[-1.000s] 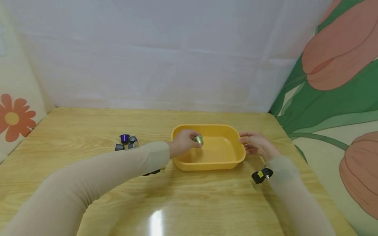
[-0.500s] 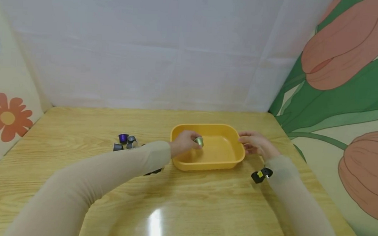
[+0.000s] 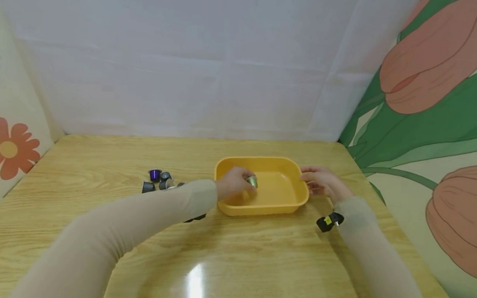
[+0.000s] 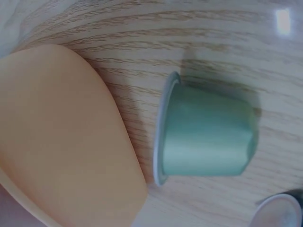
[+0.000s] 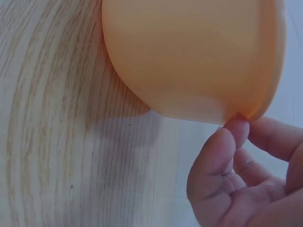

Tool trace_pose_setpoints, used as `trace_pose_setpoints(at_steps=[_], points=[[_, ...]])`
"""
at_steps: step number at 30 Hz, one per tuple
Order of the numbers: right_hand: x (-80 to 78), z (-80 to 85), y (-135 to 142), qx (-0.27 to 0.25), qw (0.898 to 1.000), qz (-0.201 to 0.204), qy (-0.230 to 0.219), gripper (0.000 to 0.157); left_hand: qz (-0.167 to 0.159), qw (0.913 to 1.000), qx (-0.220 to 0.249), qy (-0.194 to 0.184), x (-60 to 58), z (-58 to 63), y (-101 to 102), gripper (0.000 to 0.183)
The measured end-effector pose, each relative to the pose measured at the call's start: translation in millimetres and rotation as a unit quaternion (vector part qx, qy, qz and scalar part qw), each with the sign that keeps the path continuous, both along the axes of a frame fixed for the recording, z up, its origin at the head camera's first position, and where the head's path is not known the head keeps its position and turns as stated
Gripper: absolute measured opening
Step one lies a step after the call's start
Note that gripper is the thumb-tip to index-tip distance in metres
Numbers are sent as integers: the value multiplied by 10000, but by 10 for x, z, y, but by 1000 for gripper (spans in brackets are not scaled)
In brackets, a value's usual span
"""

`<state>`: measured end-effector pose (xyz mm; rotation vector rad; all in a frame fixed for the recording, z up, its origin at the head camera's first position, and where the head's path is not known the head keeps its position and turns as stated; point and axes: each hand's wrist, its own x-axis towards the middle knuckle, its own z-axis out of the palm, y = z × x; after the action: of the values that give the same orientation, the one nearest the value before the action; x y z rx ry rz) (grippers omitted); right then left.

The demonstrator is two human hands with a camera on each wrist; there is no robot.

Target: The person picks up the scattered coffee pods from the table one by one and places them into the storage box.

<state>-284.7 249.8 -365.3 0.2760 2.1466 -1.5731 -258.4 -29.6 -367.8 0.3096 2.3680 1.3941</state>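
In the head view, my left hand (image 3: pixel 234 183) reaches over the left rim of a yellow plastic basin (image 3: pixel 262 210) and pinches a small green coffee capsule (image 3: pixel 252 181) inside it, above the basin floor. At the basin's right end, my right hand (image 3: pixel 323 182) has its fingers on the rim. Close up in the right wrist view, the curled fingers (image 5: pixel 213 156) meet at the rim's edge. Another green coffee capsule (image 4: pixel 208 130) lies on its side on the table beside the basin's outer wall (image 4: pixel 71 132) in the left wrist view; my sleeve hides that spot from the head view.
Left of the basin stands a loose group of capsules: a purple capsule (image 3: pixel 154 175), a dark grey capsule (image 3: pixel 148 187) and several others, partly behind my left sleeve (image 3: pixel 141 220). One more capsule (image 4: pixel 277 213) shows at the left wrist view's corner. A white backdrop (image 3: pixel 186 77) closes off the wooden table (image 3: pixel 258 255).
My left hand has lowered slightly into the basin, with the green capsule tilting a little in its fingers. The right hand has stayed at the rim.
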Motion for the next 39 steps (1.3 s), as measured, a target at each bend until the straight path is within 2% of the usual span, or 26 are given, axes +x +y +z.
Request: trace_pose_setpoints(at_steps=[8, 16, 20, 27, 36, 39], points=[[11, 10, -14, 4, 10000, 3, 8, 48, -8, 10000, -33, -17, 46, 4, 6, 41], [28, 36, -36, -96, 9999, 64, 37, 49, -20, 9998, -163, 132, 55, -11, -14, 44], [36, 36, -39, -96, 9999, 83, 47, 49, 82, 9999, 107, -14, 62, -23, -43, 45], [45, 26, -18, -45, 9999, 93, 68, 48, 166, 9976, 671, 18, 128, 43, -94, 45], [46, 16, -4, -79, 9998, 134, 100, 49, 37, 9957, 909, 144, 256, 119, -235, 47], [48, 12, -12, -88, 9999, 115, 94, 49, 85, 9950, 982, 182, 318, 168, -296, 48]])
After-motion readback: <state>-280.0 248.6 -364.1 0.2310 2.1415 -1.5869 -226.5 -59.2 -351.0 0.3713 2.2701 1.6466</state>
